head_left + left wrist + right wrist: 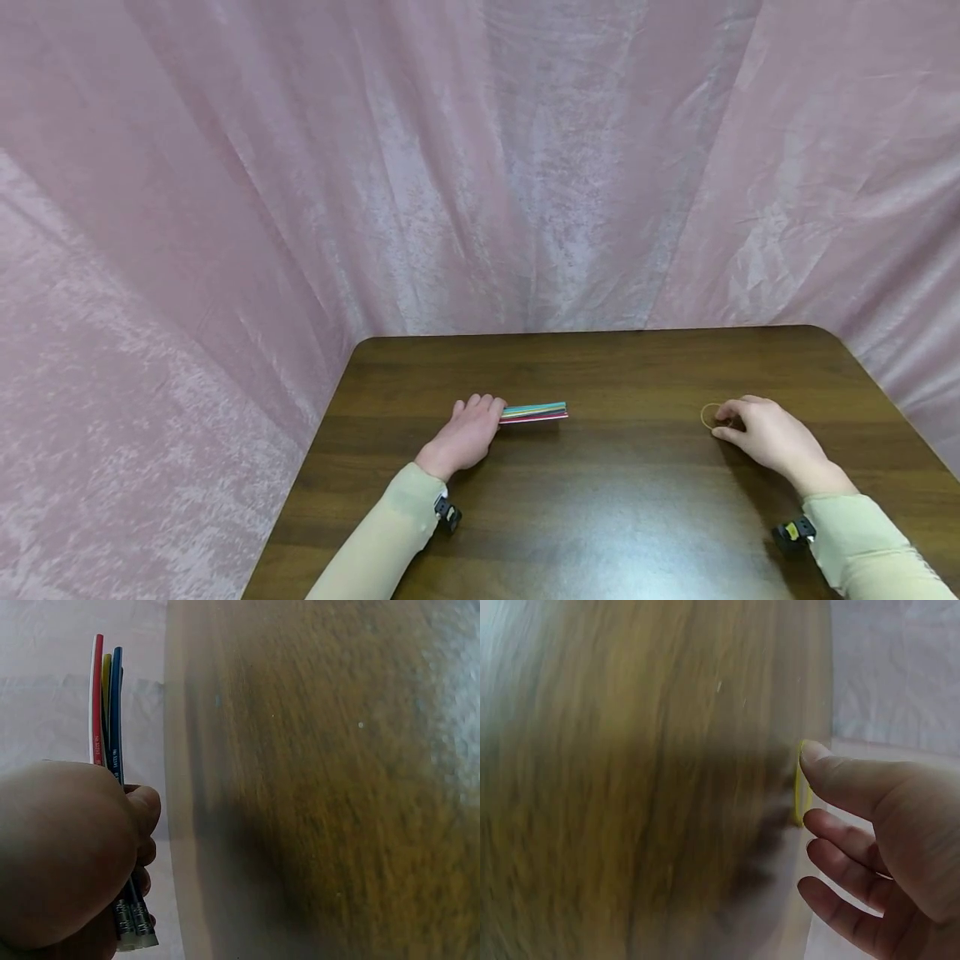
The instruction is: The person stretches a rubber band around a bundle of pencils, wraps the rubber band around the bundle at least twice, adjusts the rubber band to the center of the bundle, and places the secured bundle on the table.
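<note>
My left hand [467, 435] grips a bundle of several pencils [536, 412] above the left part of the table, their coloured ends pointing right. In the left wrist view the pencils [115, 712] show red, yellow and dark blue shafts, with metal bands and pale erasers below the fist. At the right, my right hand [774, 435] holds a thin yellow rubber band [702, 417] by thumb and forefinger. The right wrist view shows the rubber band [798, 796] as a narrow loop between thumb tip and forefinger tip, the other fingers loosely bent.
Both hands are over a brown wooden table [600, 483] with rounded far corners. Pink velvety curtains [525, 167] hang behind it and along both sides. A small dark camera is worn at each wrist, over pale green sleeves [375, 533].
</note>
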A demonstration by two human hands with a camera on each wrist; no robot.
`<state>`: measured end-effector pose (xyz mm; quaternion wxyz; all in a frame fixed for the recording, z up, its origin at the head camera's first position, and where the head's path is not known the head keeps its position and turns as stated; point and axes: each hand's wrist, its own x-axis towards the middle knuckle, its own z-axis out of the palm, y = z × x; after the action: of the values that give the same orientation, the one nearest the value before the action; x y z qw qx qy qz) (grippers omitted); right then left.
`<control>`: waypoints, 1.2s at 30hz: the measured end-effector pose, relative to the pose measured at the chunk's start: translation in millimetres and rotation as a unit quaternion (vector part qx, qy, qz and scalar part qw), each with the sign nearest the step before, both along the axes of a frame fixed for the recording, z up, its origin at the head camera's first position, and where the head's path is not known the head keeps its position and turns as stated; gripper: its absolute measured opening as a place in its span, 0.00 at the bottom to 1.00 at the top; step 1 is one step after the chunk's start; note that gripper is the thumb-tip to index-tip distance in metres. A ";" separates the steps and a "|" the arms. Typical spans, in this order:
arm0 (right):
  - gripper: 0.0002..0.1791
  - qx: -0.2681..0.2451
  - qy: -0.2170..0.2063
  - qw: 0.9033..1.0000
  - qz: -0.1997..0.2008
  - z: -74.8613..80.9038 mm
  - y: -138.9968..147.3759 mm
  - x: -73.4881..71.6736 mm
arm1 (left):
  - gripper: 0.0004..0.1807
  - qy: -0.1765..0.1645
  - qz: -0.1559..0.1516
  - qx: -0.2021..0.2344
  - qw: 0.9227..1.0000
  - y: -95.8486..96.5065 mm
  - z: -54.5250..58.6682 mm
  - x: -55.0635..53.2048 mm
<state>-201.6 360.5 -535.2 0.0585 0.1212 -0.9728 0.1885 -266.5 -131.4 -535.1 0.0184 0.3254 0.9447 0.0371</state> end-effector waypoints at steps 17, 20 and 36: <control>0.07 0.037 -0.006 0.999 0.005 -3.3 -1.0 0.7 | 0.14 0.009 -0.003 -0.028 1.000 -0.8 -4.5 1.6; 0.06 0.037 -0.005 0.999 0.004 -5.3 -2.0 1.6 | 0.13 0.009 -0.003 -0.026 1.000 -1.1 -4.0 3.4; 0.06 -0.063 -0.010 0.997 -0.032 -12.1 -10.1 1.7 | 0.13 0.007 -0.006 -0.022 1.000 0.4 -8.9 3.5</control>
<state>-199.9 350.4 -547.3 0.0619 0.0844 -0.9628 0.2490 -263.0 -131.0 -544.0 0.0194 0.3305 0.9435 0.0135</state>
